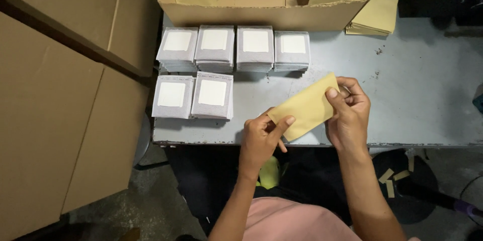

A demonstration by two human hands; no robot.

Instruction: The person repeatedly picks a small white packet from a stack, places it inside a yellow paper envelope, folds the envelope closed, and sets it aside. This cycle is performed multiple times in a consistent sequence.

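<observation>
Both of my hands hold a small tan paper envelope (305, 106) over the front edge of the grey table (412, 90). My left hand (261, 138) pinches its lower left corner with thumb on top. Gripping the upper right end is my right hand (348, 112), thumb pressed on the paper. The envelope lies tilted, its right end higher. Several stacks of grey square packets with white centres (216, 50) stand in two rows to the left of my hands.
An open cardboard box (261, 14) sits at the table's back edge. A pile of tan envelopes (377, 9) lies to its right. Large cardboard sheets (60, 95) stand at the left. Paper strips (395, 178) lie on the floor.
</observation>
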